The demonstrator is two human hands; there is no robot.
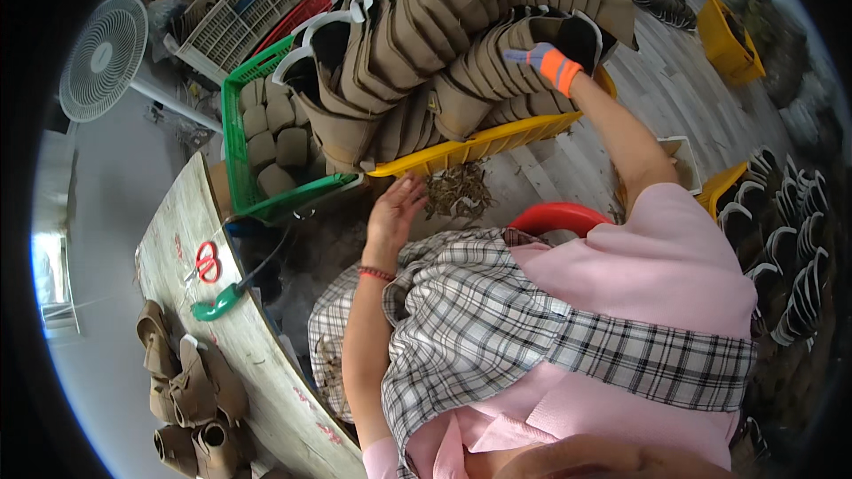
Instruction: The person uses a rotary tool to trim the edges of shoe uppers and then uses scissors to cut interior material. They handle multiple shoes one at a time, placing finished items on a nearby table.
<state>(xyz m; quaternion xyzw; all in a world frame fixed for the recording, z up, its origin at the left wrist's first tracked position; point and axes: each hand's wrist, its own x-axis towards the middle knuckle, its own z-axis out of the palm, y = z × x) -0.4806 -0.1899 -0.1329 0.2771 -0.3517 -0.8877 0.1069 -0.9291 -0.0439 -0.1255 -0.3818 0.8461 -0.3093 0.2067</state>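
My right hand (547,65), in an orange and purple-grey glove, lies against a nested row of brown shoe uppers (499,70). Its fingers reach over their edges; whether they pinch one is unclear. Bare, with a beaded bracelet at the wrist, my left hand (397,207) is held near the rim of a yellow crate (476,150), fingers spread and nothing in them. Long curved stacks of uppers with white-edged dark linings (426,20) rise above this crate. Beside it, a green crate (234,140) contains several small rounded brown pieces (266,116).
At left, a worn worktable (259,346) carries red-handled scissors (208,262), a green corded tool (218,303) and brown shoes (193,386). A fan (103,56) stands behind. Scraps (459,193) lie below the yellow crate. More stacked uppers (792,233) line the right side, near a red seat (559,216).
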